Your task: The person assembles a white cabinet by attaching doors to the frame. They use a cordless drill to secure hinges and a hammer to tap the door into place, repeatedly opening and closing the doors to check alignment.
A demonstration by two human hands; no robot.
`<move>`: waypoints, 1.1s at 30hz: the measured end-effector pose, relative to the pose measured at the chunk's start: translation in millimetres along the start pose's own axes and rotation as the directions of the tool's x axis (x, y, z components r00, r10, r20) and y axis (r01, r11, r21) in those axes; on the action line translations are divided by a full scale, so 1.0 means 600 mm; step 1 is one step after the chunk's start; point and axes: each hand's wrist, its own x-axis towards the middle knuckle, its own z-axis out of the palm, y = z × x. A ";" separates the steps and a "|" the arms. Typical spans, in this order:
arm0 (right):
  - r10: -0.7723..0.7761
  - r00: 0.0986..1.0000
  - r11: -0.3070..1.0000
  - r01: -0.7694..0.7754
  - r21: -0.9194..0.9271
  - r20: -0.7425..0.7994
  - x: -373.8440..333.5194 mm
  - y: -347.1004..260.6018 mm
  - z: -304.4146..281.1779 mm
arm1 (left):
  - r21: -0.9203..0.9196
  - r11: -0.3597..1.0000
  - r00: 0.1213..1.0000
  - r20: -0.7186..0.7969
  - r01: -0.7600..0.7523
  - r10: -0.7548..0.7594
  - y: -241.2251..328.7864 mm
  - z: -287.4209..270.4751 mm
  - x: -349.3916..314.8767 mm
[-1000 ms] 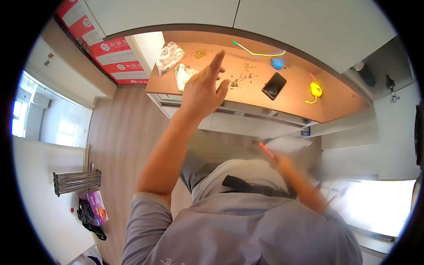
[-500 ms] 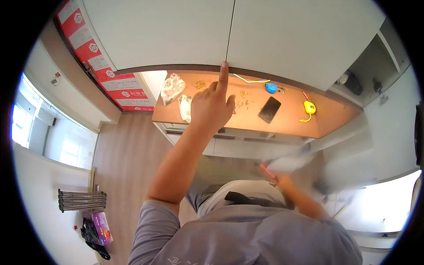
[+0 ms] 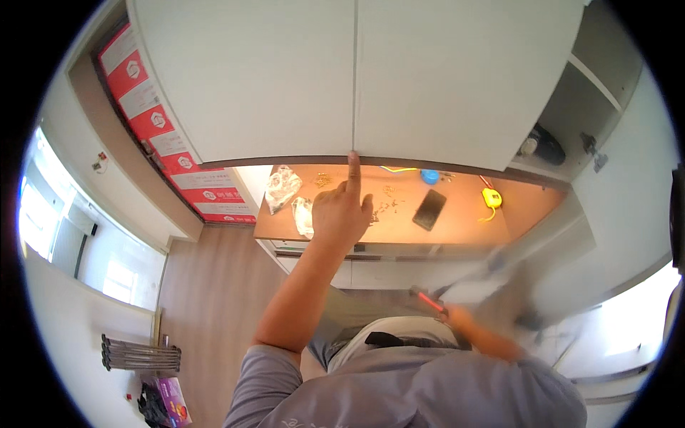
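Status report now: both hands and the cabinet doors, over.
Left hand raised, index fingertip at bottom edge of cabinet doors, at the seam. Right hand low, blurred, with a red-handled tool. Doors shut. Nothing between hand and doors.

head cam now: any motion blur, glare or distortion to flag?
Head view: right hand and the red-handled tool it holds are smeared by motion blur; left hand at the seam of the white cabinet doors is sharp. Window at left is blown out. Fisheye bends the doors' lower edge; black vignette rings the frame. Warm light on the wooden counter.
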 end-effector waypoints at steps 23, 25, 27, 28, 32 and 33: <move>-0.223 0.972 0.973 0.218 0.071 0.074 0.088 0.061 0.066 | 0.200 0.980 0.992 0.123 0.018 -0.043 0.115 0.051 0.018; -0.296 0.954 0.953 0.292 0.078 0.049 0.103 0.090 0.085 | 0.157 0.988 0.996 0.093 -0.002 -0.013 0.135 0.066 0.016; -0.292 0.956 0.947 0.288 0.142 0.006 0.106 0.117 0.095 | 0.179 0.982 0.990 0.137 -0.061 0.037 0.179 0.085 0.028; -0.283 0.959 0.946 0.276 0.171 0.016 0.100 0.122 0.084 | 0.187 0.976 0.990 0.108 -0.110 0.091 0.202 0.100 0.030; -0.295 0.955 0.915 0.278 0.294 0.015 0.076 0.190 0.075 | 0.110 0.983 0.985 0.106 -0.150 0.139 0.286 0.145 0.040; -0.305 0.952 0.896 0.288 0.338 -0.005 0.075 0.208 0.082 | 0.102 0.989 0.983 0.159 -0.109 0.092 0.299 0.144 0.042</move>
